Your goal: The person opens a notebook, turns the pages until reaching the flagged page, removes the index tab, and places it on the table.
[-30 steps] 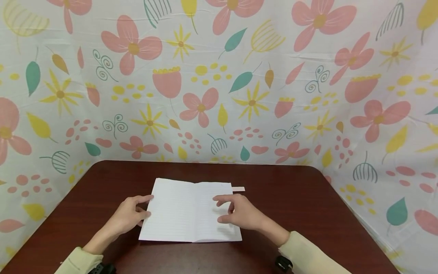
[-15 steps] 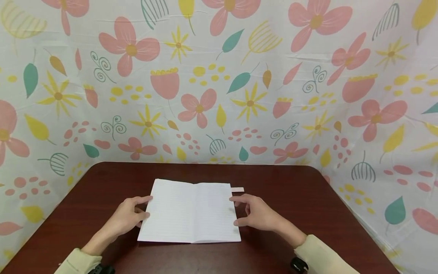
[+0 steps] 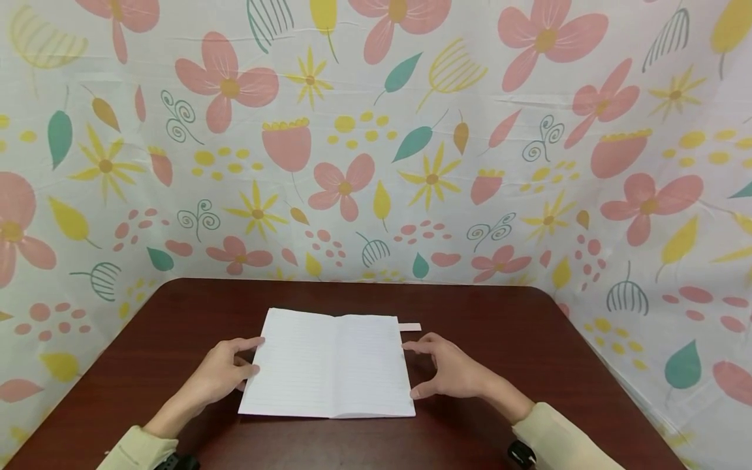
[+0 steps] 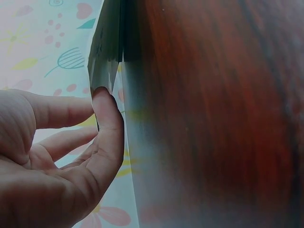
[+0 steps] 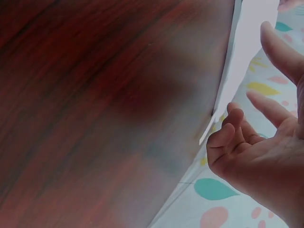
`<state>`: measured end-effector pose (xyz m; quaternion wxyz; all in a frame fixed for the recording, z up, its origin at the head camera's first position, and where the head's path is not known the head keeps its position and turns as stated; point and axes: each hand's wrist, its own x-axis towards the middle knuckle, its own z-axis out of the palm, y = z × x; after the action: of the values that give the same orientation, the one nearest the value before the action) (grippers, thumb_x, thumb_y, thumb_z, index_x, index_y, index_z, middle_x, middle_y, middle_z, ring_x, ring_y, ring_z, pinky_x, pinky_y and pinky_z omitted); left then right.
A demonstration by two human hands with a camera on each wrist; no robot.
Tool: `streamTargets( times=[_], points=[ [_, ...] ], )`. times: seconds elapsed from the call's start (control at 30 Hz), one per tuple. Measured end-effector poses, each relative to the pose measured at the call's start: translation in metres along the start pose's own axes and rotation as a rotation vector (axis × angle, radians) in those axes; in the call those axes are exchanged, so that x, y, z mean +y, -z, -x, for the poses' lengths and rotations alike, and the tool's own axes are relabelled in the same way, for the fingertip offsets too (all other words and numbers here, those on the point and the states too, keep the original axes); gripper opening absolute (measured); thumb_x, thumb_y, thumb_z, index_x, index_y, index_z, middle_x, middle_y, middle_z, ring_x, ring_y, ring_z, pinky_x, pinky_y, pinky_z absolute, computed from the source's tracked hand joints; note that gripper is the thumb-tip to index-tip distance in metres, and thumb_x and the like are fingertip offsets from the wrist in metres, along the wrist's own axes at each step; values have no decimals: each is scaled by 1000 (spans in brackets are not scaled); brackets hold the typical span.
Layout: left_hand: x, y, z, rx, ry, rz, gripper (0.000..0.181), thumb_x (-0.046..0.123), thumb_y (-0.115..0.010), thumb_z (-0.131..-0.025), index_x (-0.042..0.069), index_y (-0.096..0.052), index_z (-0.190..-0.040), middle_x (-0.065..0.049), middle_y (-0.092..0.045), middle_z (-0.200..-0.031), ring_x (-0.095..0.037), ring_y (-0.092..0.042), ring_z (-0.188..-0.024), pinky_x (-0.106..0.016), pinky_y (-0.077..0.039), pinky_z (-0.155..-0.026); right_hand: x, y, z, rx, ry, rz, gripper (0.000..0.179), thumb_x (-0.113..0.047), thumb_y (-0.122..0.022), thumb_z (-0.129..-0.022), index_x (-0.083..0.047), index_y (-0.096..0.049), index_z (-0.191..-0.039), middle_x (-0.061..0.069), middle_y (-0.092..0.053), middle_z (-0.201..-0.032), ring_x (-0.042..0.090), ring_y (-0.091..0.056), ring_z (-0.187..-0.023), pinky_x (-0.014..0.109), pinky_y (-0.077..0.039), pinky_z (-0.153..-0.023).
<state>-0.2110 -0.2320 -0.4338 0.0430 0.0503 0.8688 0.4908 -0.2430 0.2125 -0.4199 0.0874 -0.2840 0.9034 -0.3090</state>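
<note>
An open notebook (image 3: 335,365) with white lined pages lies on the dark red-brown table. My left hand (image 3: 214,372) pinches its left edge between thumb and fingers. In the left wrist view, that hand (image 4: 71,152) has digits on both faces of the notebook edge (image 4: 100,61). On the other side, my right hand (image 3: 452,371) is at the right edge, thumb and index finger spread apart along it. The right wrist view shows the right hand (image 5: 261,152) with parted fingers beside the notebook (image 5: 244,52), gripping nothing. A pale pink strip (image 3: 410,327) sticks out past the upper right edge.
The wooden table (image 3: 470,307) extends around the notebook on all sides. Behind it and at both sides hangs a white cloth (image 3: 376,130) printed with flowers and leaves. Dark bands (image 3: 521,454) are on both wrists by the light sleeves (image 3: 564,440).
My right hand has moved right, from over the right page to its outer edge, and its thumb and index finger have spread wider. The left hand keeps its hold on the notebook.
</note>
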Motion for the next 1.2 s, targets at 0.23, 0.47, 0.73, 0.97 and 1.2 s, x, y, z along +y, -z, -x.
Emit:
streamTargets(
  times=[0.23,0.47,0.73,0.97,1.2],
  points=[
    [-1,-1,0,2,9,-2,54,-5,-71,-94,-6,-57,-147,-29,-51,-149,-21,-69,-85,-37,-60,-64,7,-2,0,-31,-9,-13,87,-33,-96,-77,-7,-58,-151,15,-52,-130,32,-54,-113,46,-49,-90],
    [-3,0,-1,2,14,-6,53,-5,-70,-94,-6,-58,-146,-29,-51,-149,-21,-69,-84,-37,-60,-64,5,-5,-1,-40,-4,-9,88,-36,-95,-78,-6,-58,-151,14,-50,-130,32,-52,-114,45,-49,-91],
    [-3,0,-1,0,7,-7,53,-5,-70,-94,-6,-58,-145,-30,-51,-147,-21,-69,-84,-37,-60,-63,2,-7,-2,-37,-6,6,89,-37,-96,-76,-6,-58,-151,12,-49,-129,32,-49,-115,44,-49,-90],
    [-3,-1,-1,-2,13,5,53,-6,-70,-94,-7,-58,-146,-30,-51,-148,-21,-69,-84,-37,-60,-64,3,-9,-6,-42,-21,19,91,-38,-97,-75,-5,-58,-151,10,-48,-128,32,-48,-117,43,-49,-89],
    [-4,-1,-3,-2,6,14,53,-6,-71,-94,-8,-58,-145,-30,-52,-147,-22,-69,-84,-37,-61,-64,2,-11,-7,-43,-28,30,90,-37,-98,-74,-5,-59,-150,10,-47,-127,31,-46,-116,44,-48,-89]
  ],
)
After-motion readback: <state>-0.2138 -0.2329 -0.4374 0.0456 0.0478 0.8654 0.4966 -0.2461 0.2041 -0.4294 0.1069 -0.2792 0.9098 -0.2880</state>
